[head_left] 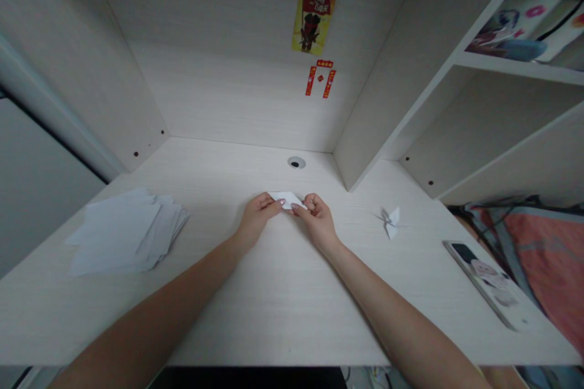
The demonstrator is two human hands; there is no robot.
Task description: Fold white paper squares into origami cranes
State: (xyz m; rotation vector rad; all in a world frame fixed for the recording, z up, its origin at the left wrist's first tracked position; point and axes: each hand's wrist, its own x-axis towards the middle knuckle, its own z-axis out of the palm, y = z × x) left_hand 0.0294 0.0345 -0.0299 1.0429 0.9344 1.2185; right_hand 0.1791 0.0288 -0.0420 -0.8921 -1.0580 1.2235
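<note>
Between my two hands is a small folded piece of white paper, held just above or on the desk in the middle. My left hand pinches its left side, thumb on top. The right side is gripped by my right hand, its thumb pressing on the paper and its fingers curled. To the right on the desk lies a small folded white paper figure with pointed parts. A loose stack of white paper sheets rests at the left.
A phone in a printed case lies near the desk's right edge. A round cable hole sits near the back panel. A vertical divider and shelves rise at the right, with red fabric beyond the edge.
</note>
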